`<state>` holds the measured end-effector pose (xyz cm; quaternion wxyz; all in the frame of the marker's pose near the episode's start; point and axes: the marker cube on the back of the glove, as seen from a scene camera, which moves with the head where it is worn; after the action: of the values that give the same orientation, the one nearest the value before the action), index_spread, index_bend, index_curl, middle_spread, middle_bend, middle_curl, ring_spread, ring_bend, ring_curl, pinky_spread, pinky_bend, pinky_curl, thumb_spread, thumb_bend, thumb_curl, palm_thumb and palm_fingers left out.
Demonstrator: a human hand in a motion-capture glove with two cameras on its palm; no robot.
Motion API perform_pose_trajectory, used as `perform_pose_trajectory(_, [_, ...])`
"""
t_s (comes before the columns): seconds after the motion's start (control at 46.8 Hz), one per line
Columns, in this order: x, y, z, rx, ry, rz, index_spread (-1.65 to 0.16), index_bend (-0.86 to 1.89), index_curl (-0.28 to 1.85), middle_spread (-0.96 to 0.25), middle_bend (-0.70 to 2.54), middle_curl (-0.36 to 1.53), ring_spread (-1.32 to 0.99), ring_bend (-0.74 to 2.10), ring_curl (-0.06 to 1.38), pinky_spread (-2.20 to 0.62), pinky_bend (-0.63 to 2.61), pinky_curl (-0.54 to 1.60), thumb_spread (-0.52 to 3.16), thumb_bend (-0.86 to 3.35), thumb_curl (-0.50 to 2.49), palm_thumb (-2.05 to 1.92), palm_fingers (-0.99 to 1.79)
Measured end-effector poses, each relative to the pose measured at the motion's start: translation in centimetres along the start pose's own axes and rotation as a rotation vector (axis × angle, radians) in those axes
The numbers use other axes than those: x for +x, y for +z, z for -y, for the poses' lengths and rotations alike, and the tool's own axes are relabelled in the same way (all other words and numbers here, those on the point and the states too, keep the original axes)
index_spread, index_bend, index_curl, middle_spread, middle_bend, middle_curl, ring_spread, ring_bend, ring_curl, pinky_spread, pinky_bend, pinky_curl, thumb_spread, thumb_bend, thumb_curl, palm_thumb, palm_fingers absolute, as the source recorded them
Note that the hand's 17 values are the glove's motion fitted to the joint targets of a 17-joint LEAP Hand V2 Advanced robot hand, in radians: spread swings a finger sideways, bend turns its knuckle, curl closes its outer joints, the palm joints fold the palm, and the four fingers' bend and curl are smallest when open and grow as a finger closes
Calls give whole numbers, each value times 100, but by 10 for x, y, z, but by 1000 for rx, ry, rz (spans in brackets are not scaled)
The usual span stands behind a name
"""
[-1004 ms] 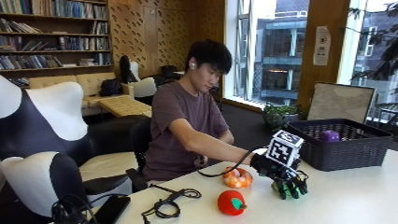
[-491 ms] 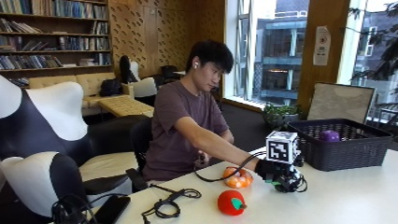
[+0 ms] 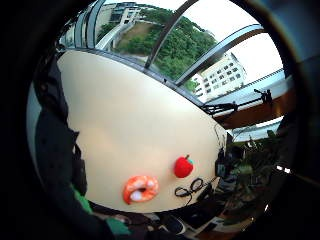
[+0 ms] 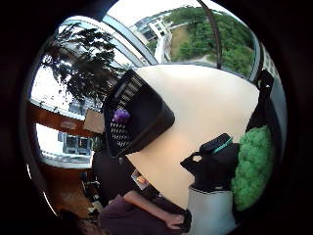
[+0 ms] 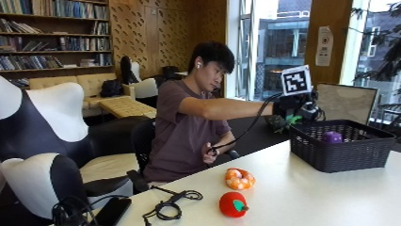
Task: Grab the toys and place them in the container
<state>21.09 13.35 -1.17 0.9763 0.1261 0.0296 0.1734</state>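
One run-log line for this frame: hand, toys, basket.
hand: raised beside basket, holds green toy | basket: purple toy inside | table: shrimp toy, red apple toy remaining

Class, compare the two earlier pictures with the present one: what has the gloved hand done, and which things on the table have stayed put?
The gloved right hand has risen from the table beside the orange toy and swung across to the black basket's near rim, carrying a green toy it picked up there. The orange toy, the red toy, the basket and the purple toy inside it have not moved.
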Motion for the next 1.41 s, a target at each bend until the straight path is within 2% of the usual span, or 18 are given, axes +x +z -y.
perform_pose_trajectory(0.149, [-34,-49,23,71,-122,-167,-30,81,72,-17,108,68,-35,140,64,-39,116,55,89,11,73,54,109])
perform_pose_trajectory(0.235, [-82,-71,36,88,-166,-81,-29,81,75,-17,109,69,-35,141,65,-39,117,56,86,10,76,54,108])
perform_pose_trajectory(0.363, [-145,-82,66,115,-38,-55,-29,81,79,-16,111,71,-34,142,66,-39,118,57,82,9,81,54,106])
perform_pose_trajectory(0.576, [-234,-46,93,99,-163,-57,-29,80,85,-16,111,73,-34,143,67,-39,118,58,78,8,89,53,105])
perform_pose_trajectory(0.662, [-263,-24,105,93,-102,-103,-30,79,88,-16,111,74,-34,143,67,-39,119,59,77,7,91,53,105])
perform_pose_trajectory(0.747, [-306,-7,107,54,-319,23,-30,77,90,-16,110,74,-34,143,68,-39,119,59,77,7,94,53,104])
perform_pose_trajectory(0.79, [-323,1,110,43,-368,46,-30,77,91,-16,110,75,-34,142,68,-39,119,59,76,7,96,53,103])
perform_pose_trajectory(0.854, [-335,13,117,15,-354,10,-30,75,92,-16,108,75,-34,141,68,-39,119,59,76,6,97,53,100])
perform_pose_trajectory(0.897, [-338,23,123,-36,-267,-39,-30,73,93,-16,106,75,-34,141,68,-38,120,59,76,6,98,53,97])
perform_pose_trajectory(0.961, [-346,41,131,-172,-103,-101,-29,62,92,-15,97,73,-34,136,66,-38,122,59,78,4,98,52,77])
perform_pose_trajectory(1.004, [-353,49,128,-281,-183,-75,-29,56,93,-16,91,72,-34,135,67,-37,126,60,80,4,98,51,66])
perform_pose_trajectory(1.025, [-355,52,126,-323,-256,-45,-29,36,87,-16,73,66,-33,136,66,-36,130,60,90,-1,95,39,30])
perform_pose_trajectory(1.046, [-355,53,124,-350,-315,-12,-29,36,89,-14,51,62,-29,125,66,-31,132,63,93,-10,92,24,-22])
perform_pose_trajectory(1.068, [-353,54,122,-365,-351,17,-29,33,88,-12,42,60,-23,114,66,-25,134,66,97,-11,89,17,-49])
perform_pose_trajectory(1.089, [-352,55,122,-370,-367,40,-29,26,83,-11,36,57,-20,100,62,-21,132,64,100,-11,86,12,-63])
perform_pose_trajectory(1.217, [-346,49,122,-329,-378,42,-30,7,59,-4,12,43,-8,52,41,-7,114,50,116,-8,72,-7,-57])
perform_pose_trajectory(1.324, [-323,30,118,-294,-399,16,-29,6,50,-2,7,37,-2,38,34,-1,104,45,125,-6,62,-9,-47])
perform_pose_trajectory(1.409, [-295,9,116,-264,-277,-36,-28,6,44,-2,7,33,0,33,32,2,98,42,129,-6,55,-9,-42])
